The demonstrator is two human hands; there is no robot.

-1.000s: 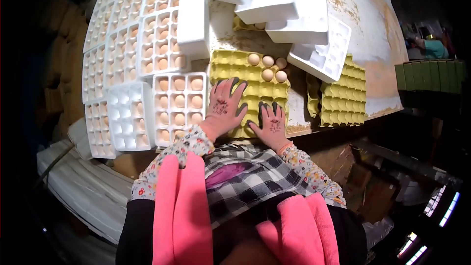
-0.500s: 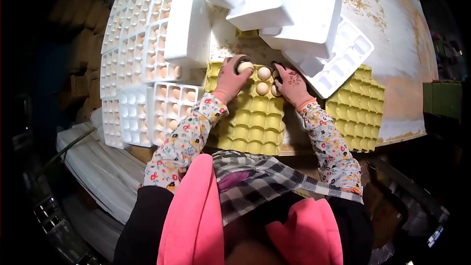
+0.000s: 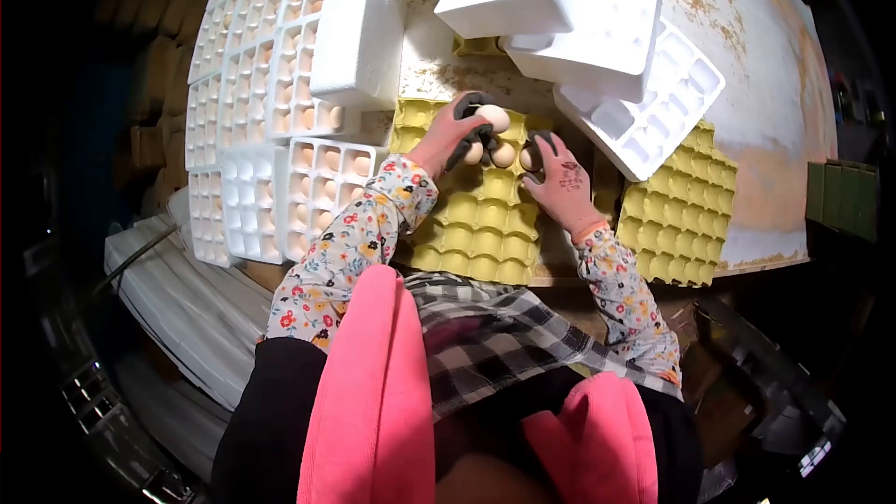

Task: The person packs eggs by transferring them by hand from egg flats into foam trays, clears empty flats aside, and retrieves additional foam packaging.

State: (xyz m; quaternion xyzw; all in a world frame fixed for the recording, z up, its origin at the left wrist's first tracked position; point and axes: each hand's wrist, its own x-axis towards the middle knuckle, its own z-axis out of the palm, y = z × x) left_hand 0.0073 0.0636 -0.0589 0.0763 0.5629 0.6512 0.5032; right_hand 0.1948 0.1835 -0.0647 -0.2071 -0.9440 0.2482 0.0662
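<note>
A broad tabletop (image 3: 761,140) is covered on its left side by white foam trays (image 3: 336,142) filled with eggs, while loose white foam trays (image 3: 583,47) are heaped beyond the hands and to the right. A yellow pulp egg tray (image 3: 476,238) is set at the near edge, between the filled foam and another yellow pulp tray (image 3: 677,215); most of its visible cups are bare. Since the previous view, the left hand (image 3: 441,142) has been brought further in over the upper cups, and an egg now appears raised there, so fewer eggs seem to be left seated in the yellow tray. The left hand is reached inward from the left, its gloved fingers curled and closed on a raised egg (image 3: 493,118) — a lower egg (image 3: 473,153) is tucked against the same fingers, though whether it is gripped cannot be told. The right hand (image 3: 567,189) is angled in from the opposite side, thumb and fingers bent around the rightmost egg (image 3: 529,160); whether it is grasped or merely touched is unclear. Between the hands, a middle egg (image 3: 503,154) is seen at the upper cups.
</note>
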